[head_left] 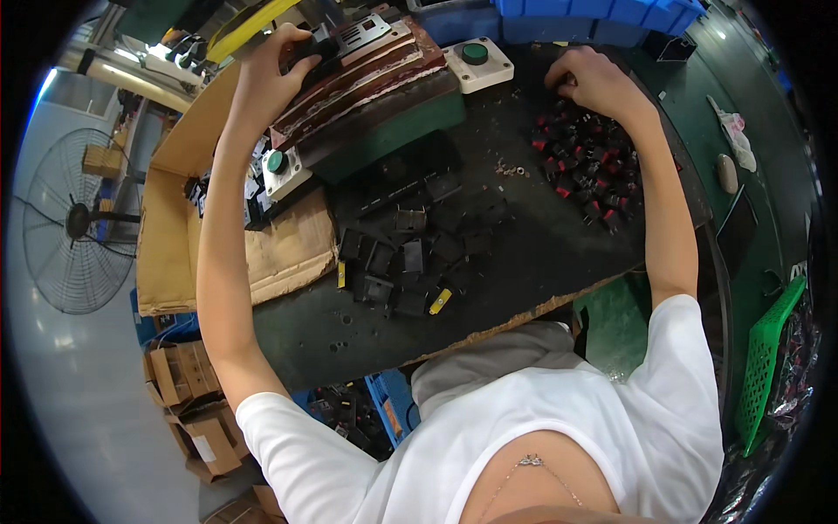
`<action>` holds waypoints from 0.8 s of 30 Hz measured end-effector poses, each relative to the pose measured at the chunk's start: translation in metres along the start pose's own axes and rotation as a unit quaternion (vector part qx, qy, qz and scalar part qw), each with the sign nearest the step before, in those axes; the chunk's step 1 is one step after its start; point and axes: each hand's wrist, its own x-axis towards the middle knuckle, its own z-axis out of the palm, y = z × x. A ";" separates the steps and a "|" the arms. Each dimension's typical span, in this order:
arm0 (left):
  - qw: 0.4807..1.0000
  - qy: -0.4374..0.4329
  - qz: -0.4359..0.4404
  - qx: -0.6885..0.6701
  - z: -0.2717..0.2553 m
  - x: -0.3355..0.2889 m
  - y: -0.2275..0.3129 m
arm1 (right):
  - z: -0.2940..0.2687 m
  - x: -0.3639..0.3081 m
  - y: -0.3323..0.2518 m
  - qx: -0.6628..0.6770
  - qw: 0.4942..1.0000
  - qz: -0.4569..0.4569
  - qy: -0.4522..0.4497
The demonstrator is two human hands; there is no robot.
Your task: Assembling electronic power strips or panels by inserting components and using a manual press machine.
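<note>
At the far left of the table, my left hand (pixel 269 77) has its thumb and fingers bent around a small black plastic part (pixel 325 47). That part sits at the end of a slotted metal plate (pixel 365 33) on top of a layered, dark red fixture block (pixel 362 83). My right hand (pixel 599 82) is at the far right, fingers curled together over the upper edge of a pile of small black-and-red switch-like parts (pixel 594 162). Whatever those fingertips hold is hidden. Black plastic housings (pixel 413 256), some with yellow labels, lie loose in the middle of the table.
Two green push buttons (pixel 475 54) (pixel 277 162) in white boxes flank the fixture. An open cardboard box (pixel 288 249) stands at the left, with a fan (pixel 78 220) beyond. Blue bins (pixel 602 10) line the back. Tiny metal pieces (pixel 509 168) lie mid-table. A green basket (pixel 768 367) is at right.
</note>
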 end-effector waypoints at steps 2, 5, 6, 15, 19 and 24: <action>1.000 0.000 0.012 0.017 0.002 0.001 0.001 | 0.001 -0.002 -0.004 0.008 0.998 0.007 0.070; 0.998 -0.001 0.042 0.035 0.002 0.001 0.000 | 0.009 0.000 0.002 0.006 0.996 0.025 0.082; 0.997 -0.001 0.061 0.038 0.002 0.000 -0.002 | 0.010 0.001 0.003 0.006 0.997 0.025 0.079; 0.985 -0.004 0.125 0.117 0.002 0.000 -0.007 | 0.020 0.009 0.005 -0.038 0.992 0.042 0.110; 0.969 -0.003 0.165 0.183 0.000 -0.002 -0.005 | 0.013 0.014 0.007 0.029 0.994 0.042 0.098; 0.919 0.024 0.251 0.303 0.015 -0.018 0.062 | 0.007 0.016 0.020 0.221 0.972 -0.026 0.074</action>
